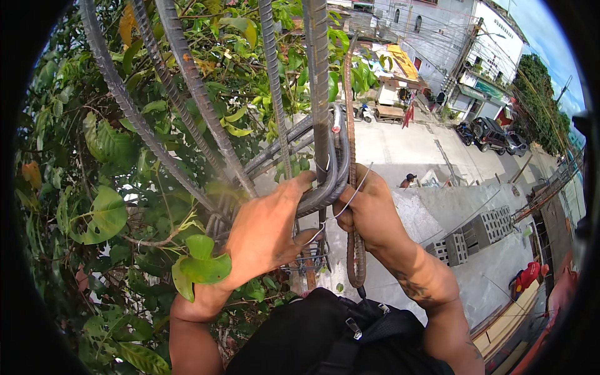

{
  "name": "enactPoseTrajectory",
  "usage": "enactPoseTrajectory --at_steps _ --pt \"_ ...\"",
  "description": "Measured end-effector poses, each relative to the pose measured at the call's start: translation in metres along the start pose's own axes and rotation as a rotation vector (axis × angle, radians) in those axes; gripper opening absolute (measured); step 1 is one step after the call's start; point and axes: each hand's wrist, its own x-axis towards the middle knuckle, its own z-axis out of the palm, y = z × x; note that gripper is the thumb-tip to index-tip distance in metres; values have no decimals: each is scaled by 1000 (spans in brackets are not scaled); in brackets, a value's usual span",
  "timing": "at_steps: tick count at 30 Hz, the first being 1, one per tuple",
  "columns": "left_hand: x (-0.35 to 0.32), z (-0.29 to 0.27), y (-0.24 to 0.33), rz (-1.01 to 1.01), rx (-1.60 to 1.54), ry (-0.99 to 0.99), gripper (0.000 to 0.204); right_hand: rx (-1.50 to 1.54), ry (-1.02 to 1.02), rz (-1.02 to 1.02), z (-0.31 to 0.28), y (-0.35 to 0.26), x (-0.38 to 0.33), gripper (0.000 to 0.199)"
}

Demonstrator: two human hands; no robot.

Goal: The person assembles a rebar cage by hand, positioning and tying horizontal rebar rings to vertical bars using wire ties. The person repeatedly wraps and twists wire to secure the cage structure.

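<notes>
Rebar (320, 94), ribbed and grey, rises at twelve o'clock from the picture's centre, crossed by a bent hooked bar (322, 190); left hand (265, 234) lies flat against that bar, fingers stretched to it; right hand (369, 209) is closed in a fist pinching thin tie wire (350, 199) beside a rusty rod (354, 250); a black bag (325, 340) sits at six o'clock, contents hidden; green leaves (106, 215) crowd nine o'clock.
</notes>
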Motion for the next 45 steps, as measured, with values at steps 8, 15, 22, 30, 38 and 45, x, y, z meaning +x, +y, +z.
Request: enactPoseTrajectory --at_steps 8,15,22,30,38,45 --pt "25 -5 -32 312 -128 -141 82 16 23 144 1 -7 -2 15" --pt "40 -25 -4 20 -308 -278 65 329 -5 287 -8 -14 -14 8" --pt "61 -26 5 66 -57 -254 70 310 5 69 -13 4 -13 13" --pt "61 -16 13 -41 -394 -229 57 267 -23 37 -27 20 -9 24" --pt "72 -5 13 -61 -448 -166 36 -254 271 -147 -55 75 1 36" --pt "71 -6 16 -91 -398 -128 36 344 114 -28 -68 70 10 27"
